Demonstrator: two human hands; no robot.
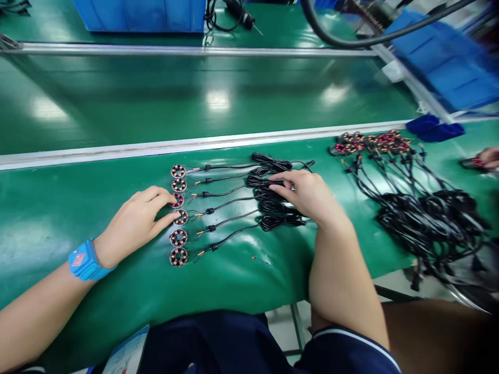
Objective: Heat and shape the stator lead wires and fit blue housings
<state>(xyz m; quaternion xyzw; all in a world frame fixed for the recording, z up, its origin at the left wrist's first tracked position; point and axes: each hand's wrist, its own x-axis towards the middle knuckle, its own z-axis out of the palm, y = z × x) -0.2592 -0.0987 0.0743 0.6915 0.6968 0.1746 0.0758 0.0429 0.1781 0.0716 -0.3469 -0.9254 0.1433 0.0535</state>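
Several small round motor stators (178,237) with copper coils lie in a column on the green bench, each with thin wires at its right side. My left hand (136,221) has its index finger on a stator with red coils (178,200), and its thumb rests at the edge of the stator (181,217) below. From the stators, black cables (234,201) run right to coiled bundles (275,222). My right hand (307,195) pinches one coiled black cable (257,181) between thumb and fingers. Its other fingers are partly hidden. Around my left wrist is a blue band (88,261).
To the right lies a heap of black cables (421,218) with stators (390,141) at its far end. Another person's hand (489,157) is at the right edge. Blue bins (144,15) and a corded tool (239,13) stand beyond the metal rail (187,144).
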